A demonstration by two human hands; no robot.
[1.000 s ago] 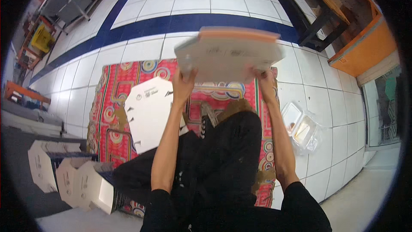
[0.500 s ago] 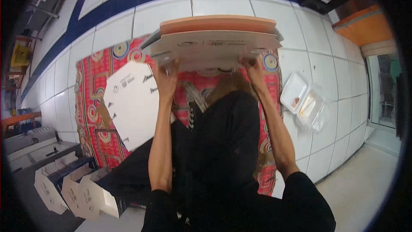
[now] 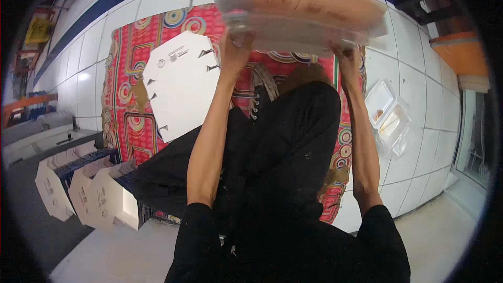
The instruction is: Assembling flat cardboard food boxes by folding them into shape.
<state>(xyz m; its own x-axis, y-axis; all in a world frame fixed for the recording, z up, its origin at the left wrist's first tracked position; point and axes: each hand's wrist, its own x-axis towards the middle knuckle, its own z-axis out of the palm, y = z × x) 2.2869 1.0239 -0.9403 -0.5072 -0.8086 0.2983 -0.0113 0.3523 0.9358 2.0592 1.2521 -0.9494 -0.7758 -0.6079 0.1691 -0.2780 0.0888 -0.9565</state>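
Both my hands hold a cardboard box point(image 3: 309, 8) by its near side, out past my knees. The box is white-grey on the near side and tan-orange above, smeared by motion, so its folds are hard to make out. My left hand point(image 3: 236, 55) closes on the near left corner, and my right hand point(image 3: 347, 60) pinches the near right edge. To the left of my left forearm a flat white cardboard blank point(image 3: 183, 84) with angled corners and small dark slots lies on the red patterned mat point(image 3: 126, 52).
Several white-fronted cardboard boxes point(image 3: 89, 199) stand in a row at lower left. An open white foam food container point(image 3: 385, 112) rests on the white floor tiles to the right. A dark-legged piece of furniture point(image 3: 424, 5) is at the far right. My bent legs in black trousers cover the mat's middle.
The box has swung up and away, with its tan-orange face showing more. Both hands still grip it. The whole view has shifted, moving the blank and the mat rightward and up.
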